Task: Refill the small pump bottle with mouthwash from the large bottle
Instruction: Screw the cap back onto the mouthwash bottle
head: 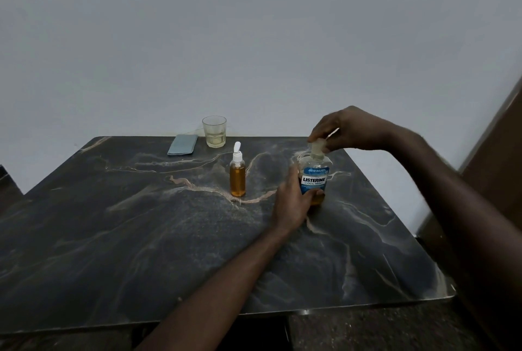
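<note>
The large mouthwash bottle (314, 178), clear with a blue label and a little amber liquid at the bottom, stands upright on the right half of the dark marble table (141, 232). My left hand (292, 201) wraps around its lower body. From above, my right hand (343, 129) pinches its clear cap (318, 146). To the left of it stands the small pump bottle (237, 177), upright, with a white pump head on and amber liquid filling most of it. Neither hand touches the pump bottle.
A clear glass (214, 132) with a little pale liquid stands at the table's far edge. A flat grey-blue case (183, 144) lies to its left. A white wall rises behind. The table's right edge (423, 237) borders a dark wooden panel.
</note>
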The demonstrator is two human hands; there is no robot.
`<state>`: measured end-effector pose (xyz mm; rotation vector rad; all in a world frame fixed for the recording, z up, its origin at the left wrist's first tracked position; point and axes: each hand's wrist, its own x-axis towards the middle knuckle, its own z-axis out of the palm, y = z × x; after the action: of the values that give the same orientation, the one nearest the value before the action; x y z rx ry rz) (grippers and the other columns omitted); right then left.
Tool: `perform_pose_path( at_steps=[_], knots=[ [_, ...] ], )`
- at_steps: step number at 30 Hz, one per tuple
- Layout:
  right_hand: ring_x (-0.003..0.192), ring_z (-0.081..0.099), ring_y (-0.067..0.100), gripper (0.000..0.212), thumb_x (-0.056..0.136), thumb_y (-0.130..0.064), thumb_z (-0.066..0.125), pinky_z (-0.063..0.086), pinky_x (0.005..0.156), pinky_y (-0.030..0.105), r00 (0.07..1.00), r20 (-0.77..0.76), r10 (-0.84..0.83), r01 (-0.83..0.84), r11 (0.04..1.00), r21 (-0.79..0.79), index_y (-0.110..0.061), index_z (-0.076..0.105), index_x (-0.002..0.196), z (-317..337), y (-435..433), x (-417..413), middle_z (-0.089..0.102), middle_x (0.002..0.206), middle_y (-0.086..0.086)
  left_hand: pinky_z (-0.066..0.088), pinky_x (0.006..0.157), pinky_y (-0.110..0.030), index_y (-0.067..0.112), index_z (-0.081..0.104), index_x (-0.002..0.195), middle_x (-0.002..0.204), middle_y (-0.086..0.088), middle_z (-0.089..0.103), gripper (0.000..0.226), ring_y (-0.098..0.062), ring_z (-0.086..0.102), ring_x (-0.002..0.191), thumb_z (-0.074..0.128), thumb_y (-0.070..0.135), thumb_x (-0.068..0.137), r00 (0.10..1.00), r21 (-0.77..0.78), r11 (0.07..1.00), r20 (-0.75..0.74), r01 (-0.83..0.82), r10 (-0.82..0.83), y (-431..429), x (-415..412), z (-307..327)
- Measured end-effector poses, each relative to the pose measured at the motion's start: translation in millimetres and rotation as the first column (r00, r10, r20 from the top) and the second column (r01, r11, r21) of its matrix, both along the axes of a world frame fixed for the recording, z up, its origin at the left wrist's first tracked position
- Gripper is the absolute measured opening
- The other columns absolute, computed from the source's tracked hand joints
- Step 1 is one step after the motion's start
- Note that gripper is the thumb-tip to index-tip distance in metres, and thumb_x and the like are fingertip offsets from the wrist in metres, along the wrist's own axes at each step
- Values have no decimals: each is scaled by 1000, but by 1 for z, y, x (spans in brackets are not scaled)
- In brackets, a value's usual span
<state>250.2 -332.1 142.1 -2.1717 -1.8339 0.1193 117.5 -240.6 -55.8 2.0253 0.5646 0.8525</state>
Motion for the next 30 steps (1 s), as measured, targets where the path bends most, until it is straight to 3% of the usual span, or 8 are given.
perform_pose_path(
  at_steps=[6, 10, 14, 19, 21, 23, 27, 30],
  knots=[
    [78, 70, -5, 19, 78, -37, 90, 52, 77, 25, 993, 67, -99, 104, 991, -79, -28, 79, 92, 8, 9, -8, 78, 83, -15, 54, 103, -33, 21, 30, 158, 146, -5, 57, 79, -19, 58, 133, 75, 22, 93, 1000, 16, 1000, 24, 9, -9, 0, -3, 1],
    [57, 73, 12, 47, 75, -57, 87, 57, 61, 25, 971, 79, -225, 235, 962, -142, -14, 72, 84, 7, 20, -13, 75, 64, -1, 55, 102, -33, 22, 32, 156, 144, -5, 60, 78, -20, 59, 131, 76, 23, 92, 999, 6, 1000, 47, 6, -6, -2, -4, 2],
    [65, 76, 11, 38, 79, -48, 88, 65, 69, 29, 984, 46, -171, 177, 954, -242, -20, 75, 101, 15, 17, -16, 78, 76, 2, 49, 98, -24, 21, 33, 156, 145, -6, 59, 77, -20, 59, 132, 76, 21, 92, 998, -5, 1000, 53, 14, -13, -3, -4, 3],
    [55, 73, 17, 75, 79, -81, 63, 57, 58, 28, 922, 272, -276, 341, 911, -231, -7, 73, 81, 1, 28, -24, 74, 61, 2, 55, 100, -30, 21, 34, 155, 143, -5, 61, 78, -19, 60, 129, 78, 24, 91, 998, -3, 1000, 55, 8, -8, -2, -4, 2],
    [66, 76, 16, 57, 84, -69, 71, 60, 61, 28, 954, 132, -269, 296, 912, -283, -16, 75, 104, 3, 23, -23, 79, 83, 3, 57, 102, -37, 22, 35, 155, 142, -5, 61, 77, -19, 61, 129, 78, 23, 91, 999, -2, 1000, 52, 5, -4, -2, -4, 2],
    [69, 75, 5, 35, 91, -40, 79, 63, 69, 26, 984, 25, -177, 176, 941, -290, -27, 70, 121, 9, 15, -21, 78, 97, -2, 57, 101, -36, 22, 35, 154, 142, -5, 62, 76, -19, 61, 129, 78, 22, 91, 998, -3, 1000, 61, 11, -11, -1, -3, 2],
    [66, 73, -1, 13, 94, -24, 77, 60, 88, 29, 991, 87, -100, 116, 972, -204, -24, 78, 107, 4, 10, -15, 77, 75, -16, 54, 97, -26, 22, 33, 156, 141, -6, 63, 78, -19, 62, 126, 77, 20, 92, 998, 4, 1000, 60, 16, -16, 0, -4, 1],
    [64, 73, 1, 8, 93, -30, 78, 56, 78, 28, 988, 107, -114, 136, 966, -219, -22, 77, 92, 1, 14, -14, 74, 67, -19, 54, 95, -26, 20, 34, 156, 139, -7, 63, 78, -19, 63, 125, 78, 21, 91, 998, 12, 1000, 67, 15, -16, 0, -4, 1]
  ],
)
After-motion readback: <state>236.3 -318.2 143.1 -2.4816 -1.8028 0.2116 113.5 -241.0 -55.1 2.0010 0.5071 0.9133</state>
